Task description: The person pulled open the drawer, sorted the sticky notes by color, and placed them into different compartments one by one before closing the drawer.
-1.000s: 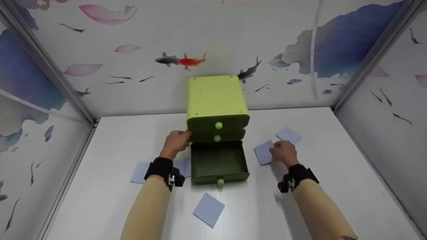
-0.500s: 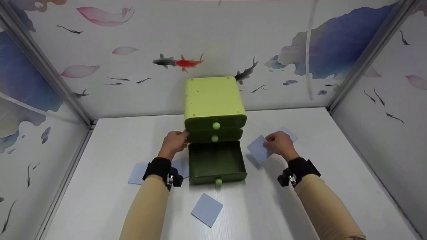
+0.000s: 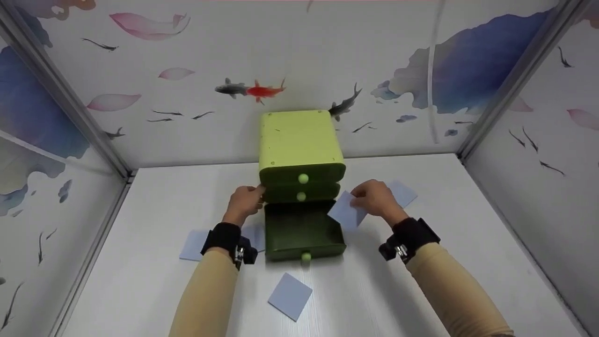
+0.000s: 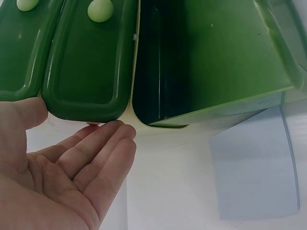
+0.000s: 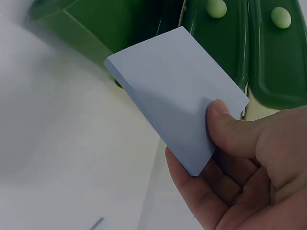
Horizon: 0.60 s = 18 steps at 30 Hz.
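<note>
A small three-drawer cabinet, lime on top with green fronts and round knobs, stands against the back wall. Its bottom drawer is pulled out, with nothing seen inside. My left hand is at the cabinet's left side. In the left wrist view its thumb touches a drawer front's edge, while the other fingers extend nearly straight along the side. Between thumb and fingers my right hand pinches a light-blue square pad. The pad is tilted in the air near the drawer's right wall.
Similar light-blue squares lie on the white table: one square in front of the drawer, another square behind my right hand. Two more are left of the drawer, partly behind my left arm. Printed wall panels enclose the table.
My right hand has lifted the pad off the table and carried it left to the drawer's right edge. My left hand has stayed at the cabinet's side.
</note>
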Tool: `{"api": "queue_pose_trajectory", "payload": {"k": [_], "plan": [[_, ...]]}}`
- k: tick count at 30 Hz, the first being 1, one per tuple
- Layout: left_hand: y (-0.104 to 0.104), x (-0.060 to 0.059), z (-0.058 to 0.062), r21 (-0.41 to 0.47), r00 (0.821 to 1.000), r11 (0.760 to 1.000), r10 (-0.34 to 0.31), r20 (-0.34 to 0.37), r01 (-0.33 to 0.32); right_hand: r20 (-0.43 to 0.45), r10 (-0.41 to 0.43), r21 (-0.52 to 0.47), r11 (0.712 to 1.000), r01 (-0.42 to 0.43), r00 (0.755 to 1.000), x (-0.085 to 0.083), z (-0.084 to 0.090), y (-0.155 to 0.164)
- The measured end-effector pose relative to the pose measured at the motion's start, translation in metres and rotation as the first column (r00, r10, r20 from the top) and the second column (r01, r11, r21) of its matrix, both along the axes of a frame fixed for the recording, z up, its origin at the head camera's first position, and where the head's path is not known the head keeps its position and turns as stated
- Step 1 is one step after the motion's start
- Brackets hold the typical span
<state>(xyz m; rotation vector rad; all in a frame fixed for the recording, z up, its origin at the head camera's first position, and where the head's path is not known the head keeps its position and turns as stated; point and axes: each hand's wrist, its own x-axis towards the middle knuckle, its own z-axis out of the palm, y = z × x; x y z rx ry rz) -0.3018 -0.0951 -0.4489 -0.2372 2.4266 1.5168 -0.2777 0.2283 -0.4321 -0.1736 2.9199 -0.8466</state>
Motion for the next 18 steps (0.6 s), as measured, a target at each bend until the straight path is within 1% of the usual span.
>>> {"api": "queue_pose_trajectory", "payload": {"k": [3,6,11,14,18], "plan": [[0.0,0.001,0.0,0.007,1.0,1.0,0.004,0.0,-0.004,-0.056,0.05,0.023,0.999,-0.049,0.997,0.003,-0.002,-0.014],[0.0,0.002,0.0,0.023,1.0,1.0,0.001,0.012,-0.002,-0.111,0.088,0.064,0.995,-0.081,0.99,0.006,-0.006,-0.028],[-0.001,0.001,-0.001,0.037,1.0,0.999,-0.006,0.027,0.005,-0.174,0.159,0.112,0.984,-0.141,0.972,0.012,-0.012,-0.048],[-0.001,0.001,-0.001,0.043,1.0,0.999,-0.009,0.02,0.008,-0.19,0.2,0.135,0.975,-0.176,0.961,0.014,-0.017,-0.058],[-0.003,0.002,0.001,0.046,1.0,0.999,-0.007,0.011,0.006,-0.173,0.236,0.171,0.963,-0.207,0.956,0.011,-0.024,-0.069]]}}
